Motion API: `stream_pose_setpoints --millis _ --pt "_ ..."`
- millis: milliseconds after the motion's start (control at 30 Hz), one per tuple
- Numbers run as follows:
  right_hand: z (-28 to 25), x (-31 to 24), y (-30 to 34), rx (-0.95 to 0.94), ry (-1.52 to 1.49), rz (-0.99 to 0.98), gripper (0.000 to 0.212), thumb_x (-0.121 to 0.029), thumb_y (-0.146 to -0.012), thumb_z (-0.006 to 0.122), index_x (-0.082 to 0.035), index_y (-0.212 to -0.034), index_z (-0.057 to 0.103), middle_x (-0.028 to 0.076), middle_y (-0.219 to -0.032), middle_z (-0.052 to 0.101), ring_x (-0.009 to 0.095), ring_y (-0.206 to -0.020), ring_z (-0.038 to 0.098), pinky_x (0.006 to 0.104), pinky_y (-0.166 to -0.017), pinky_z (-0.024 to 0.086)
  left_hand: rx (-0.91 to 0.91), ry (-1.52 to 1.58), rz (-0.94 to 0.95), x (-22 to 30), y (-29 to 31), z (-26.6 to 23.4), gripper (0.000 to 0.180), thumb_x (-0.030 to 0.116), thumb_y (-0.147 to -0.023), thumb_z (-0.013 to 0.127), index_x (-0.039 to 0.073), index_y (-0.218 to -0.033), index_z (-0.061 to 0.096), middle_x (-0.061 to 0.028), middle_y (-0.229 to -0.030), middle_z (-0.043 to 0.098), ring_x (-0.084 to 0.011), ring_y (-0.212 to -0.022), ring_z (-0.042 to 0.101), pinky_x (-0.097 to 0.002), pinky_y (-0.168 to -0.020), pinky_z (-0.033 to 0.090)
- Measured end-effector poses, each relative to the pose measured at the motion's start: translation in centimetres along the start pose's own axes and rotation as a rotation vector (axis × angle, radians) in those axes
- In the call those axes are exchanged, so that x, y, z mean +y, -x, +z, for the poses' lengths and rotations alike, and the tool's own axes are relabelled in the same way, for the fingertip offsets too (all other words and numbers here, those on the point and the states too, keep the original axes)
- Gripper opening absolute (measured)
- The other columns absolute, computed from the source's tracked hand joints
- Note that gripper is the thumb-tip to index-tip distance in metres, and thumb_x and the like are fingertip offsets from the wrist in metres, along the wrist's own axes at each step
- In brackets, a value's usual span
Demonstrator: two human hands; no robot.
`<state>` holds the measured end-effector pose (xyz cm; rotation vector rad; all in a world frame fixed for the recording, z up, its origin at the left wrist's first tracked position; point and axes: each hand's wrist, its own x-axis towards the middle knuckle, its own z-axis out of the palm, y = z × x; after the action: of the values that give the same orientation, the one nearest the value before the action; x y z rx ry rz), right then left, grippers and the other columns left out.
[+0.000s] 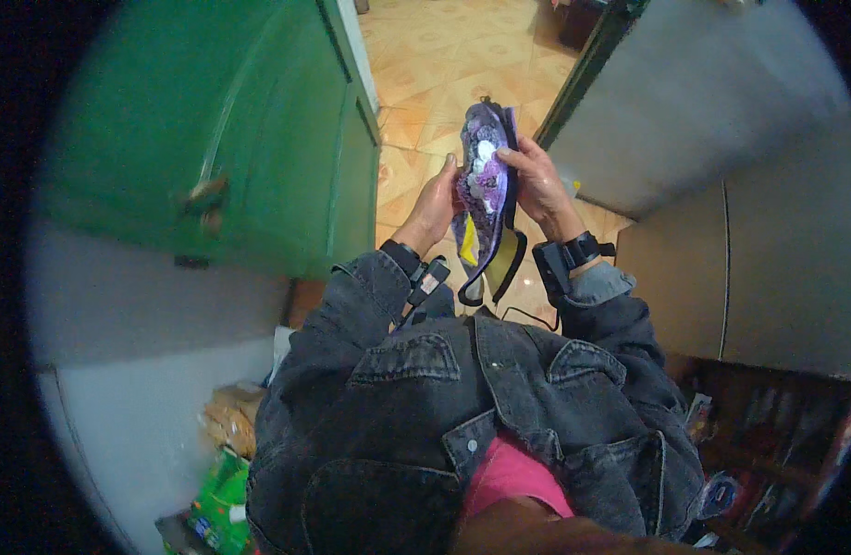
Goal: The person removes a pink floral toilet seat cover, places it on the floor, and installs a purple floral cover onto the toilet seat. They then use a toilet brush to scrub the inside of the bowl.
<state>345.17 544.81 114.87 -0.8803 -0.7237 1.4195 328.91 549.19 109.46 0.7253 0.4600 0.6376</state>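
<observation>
Grip of the right hand point(541, 183), closed on the right edge of a purple-and-white patterned item point(486, 171), with the thumb laid across the front and the fingers behind. The left hand point(432, 205) is part-closed about the opposite edge; its thumb stands upright alongside and its fingers are largely hidden, so how firmly it presses cannot be told. The item is held upright in the air, above the tiled floor point(416, 55), between that floor's left edge along the green door point(287, 139) and its right edge along the grey panel point(694, 102). Support from both sides probably keeps the soft-looking body steady and leaves its decorated front exposed. The black strap point(511, 277) hangs in a loop below the hands, presumably because nothing holds its lower part; a yellow patch point(468, 242) shows beside it. Dark bands point(402, 256) encircle the wrists, clear of the item. A bright green package point(224, 499) lies at lower left, well apart from the hands; the item's exact kind cannot be determined.
</observation>
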Motion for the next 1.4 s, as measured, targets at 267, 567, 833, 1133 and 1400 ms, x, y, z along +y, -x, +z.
stream_pose_setpoints --millis 267,567,833,1133,1400 --pt "-10.3 -2.9 -31.7 0.09 0.192 0.053 0.037 -0.014 -0.089 0.057 -0.002 -0.122 0.048 0.003 -0.106 0.058 0.011 -0.093 0.057 0.0276 -0.082 0.047 0.127 0.046 -0.103 11.0 -33.6 -12.4 0.026 0.026 -0.094 0.052 0.006 -0.108 0.059 -0.0026 -0.097 0.064 -0.0137 -0.088 0.061 -0.0298 -0.078 0.049" --pt "-18.5 -5.4 -51.2 0.192 0.38 0.001 0.039 -0.028 -0.092 0.056 -0.008 -0.125 0.048 0.002 -0.101 0.059 0.01 -0.087 0.058 0.0267 -0.071 0.05 0.049 -0.057 -0.117 18.3 -52.6 -18.1 0.056 0.023 -0.094 0.053 0.017 -0.14 0.023 -0.0031 -0.115 0.056 -0.015 -0.1 0.057 -0.0355 -0.081 0.048" --pt "-23.7 -10.7 -75.2 -0.078 0.556 -0.039 0.077 -0.008 -0.084 0.063 -0.007 -0.144 0.015 0.012 -0.126 0.047 0.019 -0.108 0.053 0.0308 -0.087 0.046 0.206 -0.185 -0.085 27.8 -73.0 -22.3 0.086 0.026 -0.09 0.06 0.03 -0.147 -0.004 -0.001 -0.122 0.05 -0.0159 -0.101 0.052 -0.0422 -0.076 0.043" --pt "-27.0 -13.0 -110.1 -0.158 0.753 -0.212 0.077 0.016 -0.076 0.043 -0.007 -0.144 0.016 0.015 -0.129 0.047 0.022 -0.111 0.052 0.0313 -0.091 0.044 0.282 0.03 0.109 42.1 -99.5 -35.7 0.083 0.025 -0.087 0.065 0.02 -0.147 0.008 0.0019 -0.106 0.056 -0.011 -0.088 0.056 -0.0288 -0.064 0.045" --pt "-25.6 -17.0 -132.0 -0.145 0.633 -0.007 0.069 0.002 -0.084 0.052 -0.007 -0.144 0.019 0.013 -0.125 0.05 0.019 -0.108 0.053 0.0302 -0.087 0.046 0.331 0.19 0.08 54.9 -115.8 -44.7 0.048 0.024 -0.086 0.065 0.019 -0.129 0.043 0.0033 -0.104 0.059 -0.0114 -0.086 0.058 -0.03 -0.069 0.049"
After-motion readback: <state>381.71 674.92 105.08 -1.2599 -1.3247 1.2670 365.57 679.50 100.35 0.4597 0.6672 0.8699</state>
